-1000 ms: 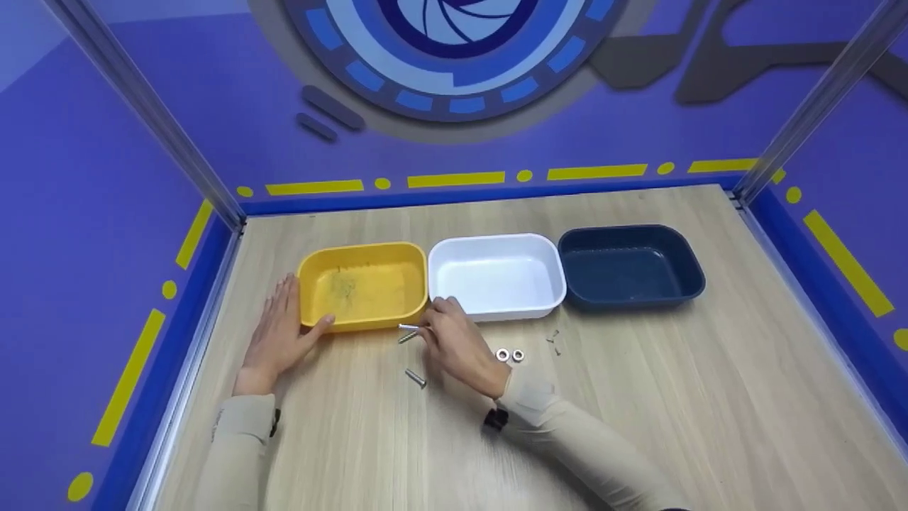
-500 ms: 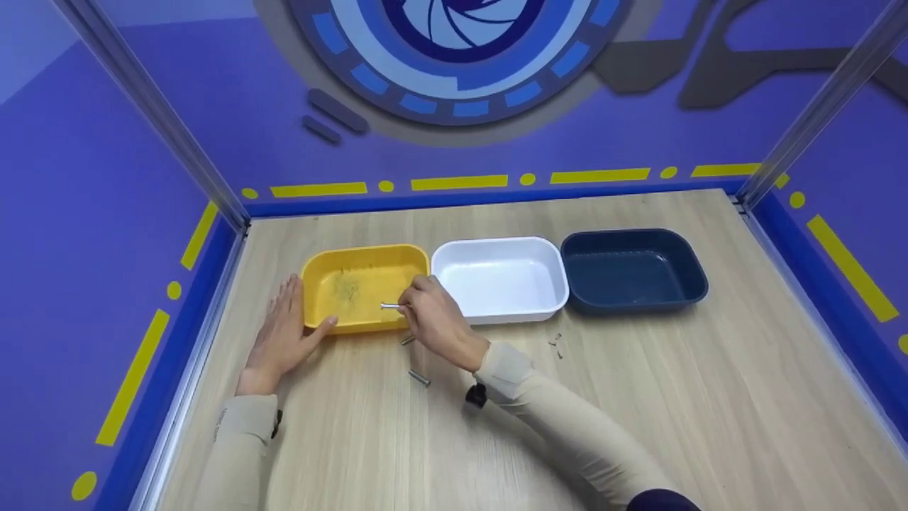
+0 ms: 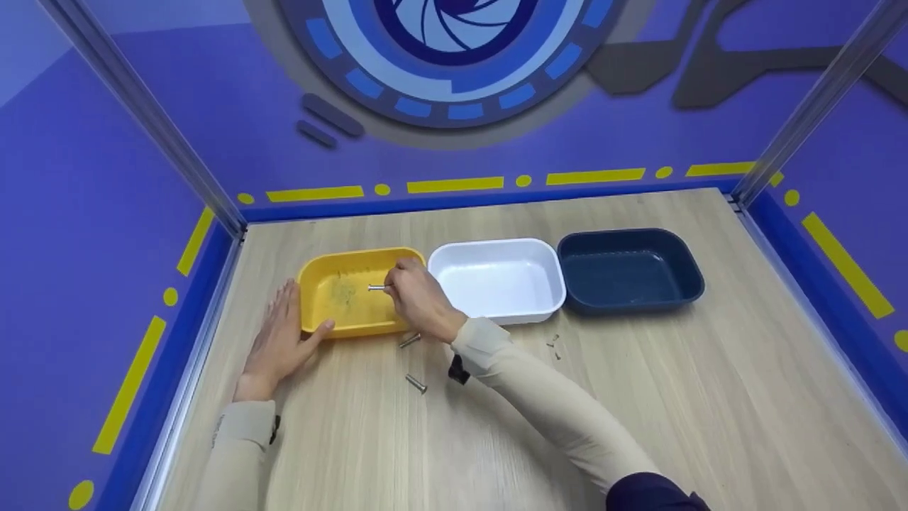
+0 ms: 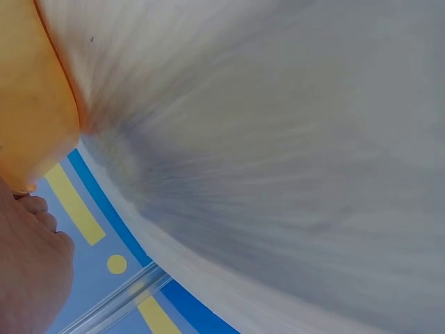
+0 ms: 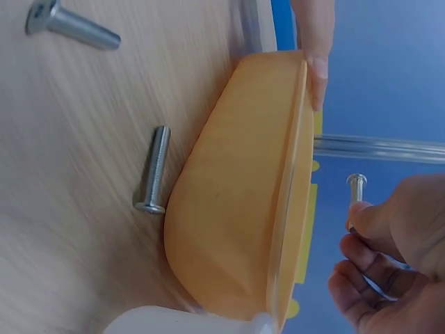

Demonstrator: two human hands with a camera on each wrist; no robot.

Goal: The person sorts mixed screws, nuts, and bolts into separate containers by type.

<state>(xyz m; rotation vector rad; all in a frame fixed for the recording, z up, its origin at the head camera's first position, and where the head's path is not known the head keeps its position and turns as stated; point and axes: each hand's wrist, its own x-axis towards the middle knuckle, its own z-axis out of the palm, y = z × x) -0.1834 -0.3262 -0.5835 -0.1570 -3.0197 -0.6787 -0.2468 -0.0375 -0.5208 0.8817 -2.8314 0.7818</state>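
Note:
My right hand (image 3: pixel 424 298) pinches a silver bolt (image 3: pixel 378 287) by its shank over the yellow bin (image 3: pixel 312 326). In the right wrist view the bolt (image 5: pixel 356 184) sticks out from thumb and fingertips, head outward, beyond the bin's rim. My left hand (image 3: pixel 282 341) lies against the yellow bin's left side, fingers straight, thumb at the front rim. Two more bolts lie on the table in front of that bin: one bolt (image 3: pixel 410 341) close to its wall, the other bolt (image 3: pixel 416 384) nearer me.
A white bin (image 3: pixel 496 317) and a dark blue bin (image 3: pixel 638 306) stand in a row to the right of the yellow one. Several tiny screws (image 3: pixel 553 345) lie in front of them. Purple panels (image 3: pixel 454 167) enclose the table's back and sides.
My right hand has carried the bolt from the table in front of the bins up and left over the yellow bin. The right forearm now hides two nuts. My left hand stays put.

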